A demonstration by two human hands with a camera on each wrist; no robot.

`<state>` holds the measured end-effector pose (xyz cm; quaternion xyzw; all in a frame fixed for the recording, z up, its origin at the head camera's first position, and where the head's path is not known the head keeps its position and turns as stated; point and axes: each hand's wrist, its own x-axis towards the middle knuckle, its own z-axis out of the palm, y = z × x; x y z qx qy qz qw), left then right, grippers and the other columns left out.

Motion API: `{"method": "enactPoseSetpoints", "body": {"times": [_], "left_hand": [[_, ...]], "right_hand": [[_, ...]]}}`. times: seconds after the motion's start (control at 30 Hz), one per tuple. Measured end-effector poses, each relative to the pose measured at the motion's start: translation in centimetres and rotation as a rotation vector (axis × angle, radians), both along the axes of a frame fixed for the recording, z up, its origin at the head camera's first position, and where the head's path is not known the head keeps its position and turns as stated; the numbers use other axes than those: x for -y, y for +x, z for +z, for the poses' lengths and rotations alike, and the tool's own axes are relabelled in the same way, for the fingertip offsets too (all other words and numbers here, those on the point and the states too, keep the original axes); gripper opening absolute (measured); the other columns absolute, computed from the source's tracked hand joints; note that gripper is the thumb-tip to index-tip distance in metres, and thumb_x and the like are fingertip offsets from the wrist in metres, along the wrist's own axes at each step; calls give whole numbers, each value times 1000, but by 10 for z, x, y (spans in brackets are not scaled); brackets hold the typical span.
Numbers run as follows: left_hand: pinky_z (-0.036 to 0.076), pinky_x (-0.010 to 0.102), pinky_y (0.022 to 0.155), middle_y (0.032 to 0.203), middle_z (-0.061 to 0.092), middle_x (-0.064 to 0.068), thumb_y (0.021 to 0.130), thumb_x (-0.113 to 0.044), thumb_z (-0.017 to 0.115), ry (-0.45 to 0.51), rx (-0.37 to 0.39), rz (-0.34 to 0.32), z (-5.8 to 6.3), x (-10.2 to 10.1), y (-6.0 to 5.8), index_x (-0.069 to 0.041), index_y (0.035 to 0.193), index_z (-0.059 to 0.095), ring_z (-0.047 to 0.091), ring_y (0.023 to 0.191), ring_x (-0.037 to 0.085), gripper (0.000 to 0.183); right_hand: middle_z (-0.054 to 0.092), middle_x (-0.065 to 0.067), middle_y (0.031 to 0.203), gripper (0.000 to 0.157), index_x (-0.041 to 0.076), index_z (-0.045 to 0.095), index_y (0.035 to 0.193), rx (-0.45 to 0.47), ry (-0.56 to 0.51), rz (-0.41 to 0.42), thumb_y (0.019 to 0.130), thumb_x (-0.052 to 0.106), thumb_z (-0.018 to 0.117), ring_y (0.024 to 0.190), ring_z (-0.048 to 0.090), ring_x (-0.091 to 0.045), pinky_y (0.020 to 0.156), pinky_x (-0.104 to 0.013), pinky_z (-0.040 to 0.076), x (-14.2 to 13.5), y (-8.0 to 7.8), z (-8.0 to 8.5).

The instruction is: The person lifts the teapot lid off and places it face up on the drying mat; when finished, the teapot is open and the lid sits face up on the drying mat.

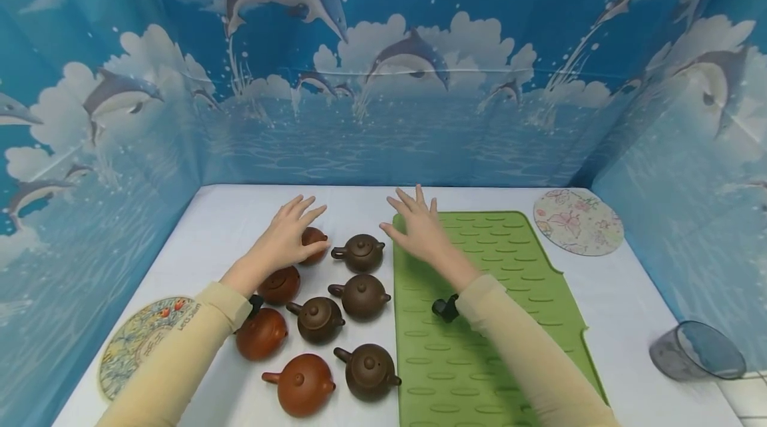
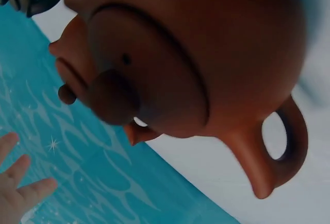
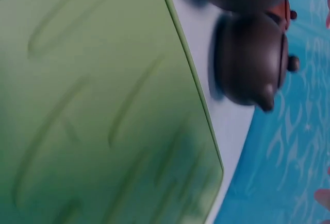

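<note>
My left hand [image 1: 290,234] hovers with spread fingers over the left part of the table, partly hiding the rearmost red-brown teapot [image 1: 315,239]. Under its wrist, another red-brown teapot [image 1: 280,286] is partly covered. In the left wrist view a red-brown teapot [image 2: 247,44] looms large, with the fingers well apart from it. My right hand [image 1: 419,230], fingers likewise spread, is above the back left corner of a green mat [image 1: 479,260]. Nearest to it stands a dark brown teapot [image 1: 362,255], its spout toward the mat. Neither hand holds anything.
More dark brown teapots [image 1: 365,298] and red-brown teapots [image 1: 301,387] stand left of the mat. A round patterned mat [image 1: 144,340] lies at left, a round floral one [image 1: 578,222] at back right. A grey transparent cup [image 1: 677,350] lies tipped near the right edge. Dolphin-print curtains [image 1: 383,134] enclose the table.
</note>
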<state>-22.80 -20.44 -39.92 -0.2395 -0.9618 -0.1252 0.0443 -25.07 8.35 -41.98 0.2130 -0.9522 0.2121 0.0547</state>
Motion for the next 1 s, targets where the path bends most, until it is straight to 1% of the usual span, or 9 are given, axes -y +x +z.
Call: {"method": "enactPoseSetpoints", "body": {"times": [0.1, 0.27, 0.43, 0.5, 0.6, 0.67, 0.8, 0.9, 1.0], "left_hand": [[24, 61, 117, 152, 41, 22, 89, -42, 72, -11, 20, -26, -3, -2, 2, -8, 143, 52, 27, 145, 45, 66], [35, 58, 113, 144, 52, 20, 90, -36, 71, -23, 57, -85, -6, -11, 3, -7, 135, 60, 40, 138, 44, 55], [46, 50, 104, 132, 62, 15, 93, -30, 70, -50, 158, -112, -7, -18, -4, -7, 130, 64, 56, 123, 34, 44], [51, 46, 94, 122, 67, 13, 94, -27, 68, -52, 213, -111, -6, -20, -8, -7, 129, 65, 62, 110, 30, 40], [54, 41, 86, 118, 68, 12, 95, -24, 67, -50, 285, -91, -3, -27, -14, -7, 129, 64, 65, 100, 25, 39], [55, 40, 84, 118, 66, 14, 95, -24, 68, -45, 338, -68, -1, -33, -16, -6, 130, 63, 65, 98, 25, 40], [55, 41, 89, 123, 64, 14, 93, -22, 70, -77, 410, -36, -3, -41, -19, -7, 129, 63, 65, 106, 27, 39], [54, 40, 89, 117, 67, 13, 92, -20, 70, -112, 418, -36, -8, -45, -20, -7, 123, 64, 65, 106, 27, 34], [55, 38, 86, 108, 70, 11, 92, -15, 70, -95, 394, -29, -13, -47, -21, -7, 116, 66, 66, 102, 26, 25]], "right_hand": [[39, -13, 156, 58, 12, 51, 144, -16, -10, 39, 98, 46, 57, 147, 19, -47, 113, -71, 13, 8, 3, -7], [50, -15, 147, 49, 9, 59, 136, -12, -55, 96, 97, 39, 60, 144, 31, -45, 112, -70, 22, 20, 8, -16], [62, -15, 133, 39, 6, 66, 125, 31, -137, 150, 96, 30, 65, 133, 49, -39, 111, -57, 38, 30, 11, -21], [66, -14, 128, 35, 5, 67, 122, 53, -154, 165, 95, 27, 66, 126, 56, -35, 108, -50, 44, 34, 10, -21], [69, -11, 121, 30, 6, 69, 119, 76, -167, 164, 94, 24, 67, 117, 63, -28, 102, -42, 50, 35, 9, -20], [70, -11, 118, 28, 6, 71, 116, 88, -174, 159, 94, 22, 68, 114, 63, -28, 99, -42, 51, 36, 8, -19], [71, -10, 115, 25, 7, 73, 113, 113, -172, 149, 92, 22, 70, 111, 64, -28, 97, -42, 51, 40, 6, -19], [71, -9, 112, 24, 8, 74, 110, 119, -155, 150, 90, 22, 72, 108, 64, -28, 96, -42, 51, 42, 5, -20], [72, -9, 109, 22, 8, 75, 107, 117, -156, 155, 88, 21, 74, 106, 64, -28, 95, -41, 51, 43, 4, -21]]}}
